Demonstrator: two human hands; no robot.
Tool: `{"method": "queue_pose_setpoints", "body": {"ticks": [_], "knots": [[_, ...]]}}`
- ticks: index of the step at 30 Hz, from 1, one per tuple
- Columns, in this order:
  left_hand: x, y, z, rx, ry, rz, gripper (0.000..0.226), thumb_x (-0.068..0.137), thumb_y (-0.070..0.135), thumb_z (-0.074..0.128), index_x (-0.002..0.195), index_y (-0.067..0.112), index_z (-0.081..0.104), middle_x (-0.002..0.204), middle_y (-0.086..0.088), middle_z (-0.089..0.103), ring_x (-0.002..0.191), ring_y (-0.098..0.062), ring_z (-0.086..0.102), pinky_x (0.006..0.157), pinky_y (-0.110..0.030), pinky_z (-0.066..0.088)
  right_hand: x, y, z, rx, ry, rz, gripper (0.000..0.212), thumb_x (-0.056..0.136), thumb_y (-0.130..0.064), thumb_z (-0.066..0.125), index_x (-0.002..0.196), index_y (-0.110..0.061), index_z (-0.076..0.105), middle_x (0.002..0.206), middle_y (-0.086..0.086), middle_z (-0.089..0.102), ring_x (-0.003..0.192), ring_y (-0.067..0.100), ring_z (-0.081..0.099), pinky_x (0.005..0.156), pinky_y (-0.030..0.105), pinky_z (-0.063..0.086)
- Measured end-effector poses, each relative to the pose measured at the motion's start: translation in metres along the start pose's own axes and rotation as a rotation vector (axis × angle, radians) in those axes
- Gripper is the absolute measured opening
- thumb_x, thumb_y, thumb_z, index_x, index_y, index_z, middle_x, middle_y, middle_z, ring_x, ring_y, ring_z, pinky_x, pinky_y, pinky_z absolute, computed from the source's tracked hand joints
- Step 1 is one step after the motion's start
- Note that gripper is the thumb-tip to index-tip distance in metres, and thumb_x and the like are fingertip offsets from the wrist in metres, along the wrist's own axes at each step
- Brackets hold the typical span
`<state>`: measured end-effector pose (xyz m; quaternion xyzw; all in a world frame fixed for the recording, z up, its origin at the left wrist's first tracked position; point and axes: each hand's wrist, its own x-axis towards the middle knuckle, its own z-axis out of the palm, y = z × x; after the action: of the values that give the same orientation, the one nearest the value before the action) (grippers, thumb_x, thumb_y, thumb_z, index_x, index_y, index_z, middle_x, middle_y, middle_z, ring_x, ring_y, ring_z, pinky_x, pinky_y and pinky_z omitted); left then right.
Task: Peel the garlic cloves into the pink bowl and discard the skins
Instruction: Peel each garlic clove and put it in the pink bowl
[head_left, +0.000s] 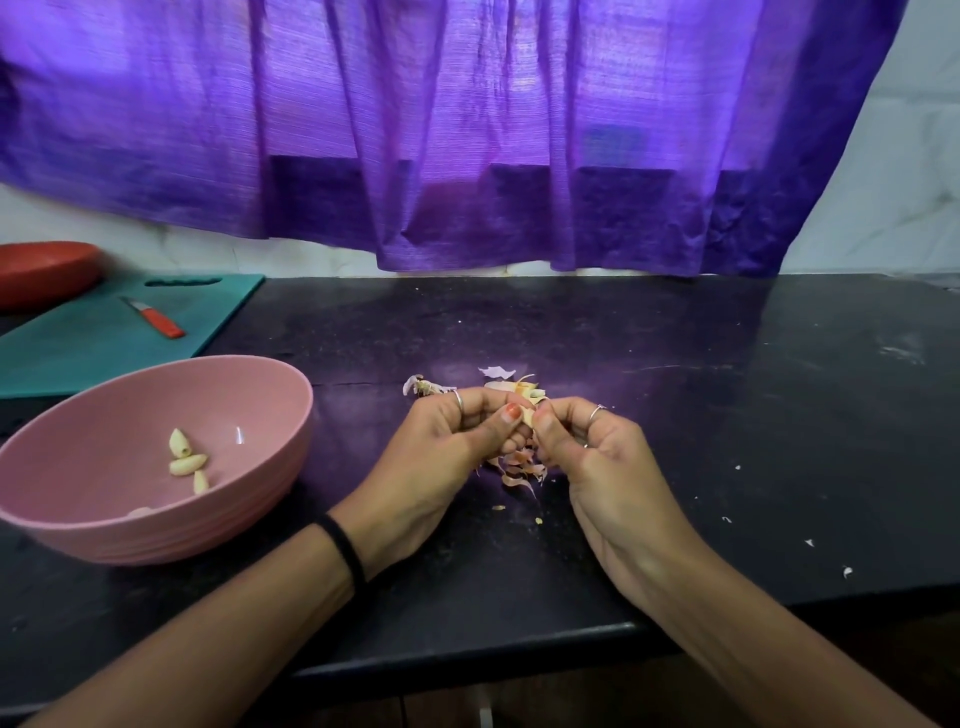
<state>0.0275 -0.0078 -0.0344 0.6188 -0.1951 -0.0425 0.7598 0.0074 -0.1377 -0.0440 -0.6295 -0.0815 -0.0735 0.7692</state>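
Over the middle of the black counter, my left hand (447, 447) and my right hand (587, 447) meet, both pinching one garlic clove (528, 415) between thumbs and fingertips. Most of the clove is hidden by the fingers. Below the hands lies a small heap of pinkish garlic skins (519, 467). More cloves and skins (514, 387) lie just beyond the hands. The pink bowl (130, 530) stands to the left of my left hand, with several peeled cloves (187, 460) inside it.
A teal cutting board (78, 348) at the far left carries a small red-handled knife (156, 318). A red bowl (41, 270) sits behind it. A purple curtain (467, 130) hangs over the back wall. White skin flecks (847, 571) dot the counter's right side. The counter's front edge (467, 660) runs under my forearms.
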Motion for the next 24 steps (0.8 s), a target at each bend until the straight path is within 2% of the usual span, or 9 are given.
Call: {"method": "queue_pose_setpoints", "body": {"ticks": [3, 12, 16, 21, 24], "knots": [[-0.0002, -0.0014, 0.0006, 0.020, -0.017, -0.019, 0.017, 0.092, 0.001, 0.050, 0.087, 0.005, 0.066, 0.062, 0.002, 0.061, 0.060, -0.006, 0.055, 0.062, -0.017, 0.049, 0.0006, 0.0011, -0.0013, -0.021, -0.003, 0.006, 0.016, 0.096, -0.008, 0.053, 0.090, -0.003, 0.066, 0.072, 0.004, 0.068, 0.073, 0.011, 0.064, 0.074, 0.022, 0.053], [-0.0007, -0.0024, -0.0002, 0.053, -0.025, -0.016, 0.016, 0.093, -0.001, 0.049, 0.090, 0.005, 0.065, 0.064, 0.004, 0.062, 0.062, -0.007, 0.055, 0.065, -0.017, 0.049, -0.0007, 0.0012, 0.0008, -0.048, 0.035, 0.010, 0.017, 0.097, -0.008, 0.052, 0.089, -0.006, 0.067, 0.072, 0.002, 0.069, 0.069, 0.006, 0.063, 0.065, 0.014, 0.048], [-0.0010, -0.0032, -0.0011, 0.070, -0.029, -0.020, 0.018, 0.093, -0.003, 0.049, 0.090, 0.004, 0.065, 0.066, 0.001, 0.061, 0.063, -0.007, 0.055, 0.067, -0.017, 0.050, -0.0006, 0.0008, 0.0009, -0.079, 0.044, 0.008, 0.018, 0.098, -0.008, 0.051, 0.090, -0.006, 0.067, 0.076, 0.005, 0.070, 0.073, 0.009, 0.064, 0.069, 0.017, 0.051], [-0.0004, -0.0029, -0.0004, 0.063, -0.028, -0.046, 0.020, 0.093, -0.003, 0.049, 0.087, 0.004, 0.066, 0.065, -0.003, 0.060, 0.060, -0.006, 0.054, 0.066, -0.016, 0.051, -0.0014, -0.0007, 0.0024, -0.135, 0.068, -0.006, 0.020, 0.098, -0.006, 0.050, 0.087, -0.007, 0.066, 0.068, 0.000, 0.067, 0.062, 0.003, 0.062, 0.061, 0.014, 0.048], [-0.0008, -0.0039, 0.0004, 0.088, -0.049, -0.059, 0.019, 0.094, -0.003, 0.049, 0.084, 0.002, 0.065, 0.063, -0.005, 0.056, 0.060, -0.007, 0.053, 0.065, -0.015, 0.049, -0.0011, -0.0005, 0.0027, -0.202, 0.096, -0.015, 0.020, 0.099, -0.008, 0.049, 0.086, -0.006, 0.064, 0.065, 0.000, 0.065, 0.060, 0.004, 0.061, 0.061, 0.017, 0.049]]}}
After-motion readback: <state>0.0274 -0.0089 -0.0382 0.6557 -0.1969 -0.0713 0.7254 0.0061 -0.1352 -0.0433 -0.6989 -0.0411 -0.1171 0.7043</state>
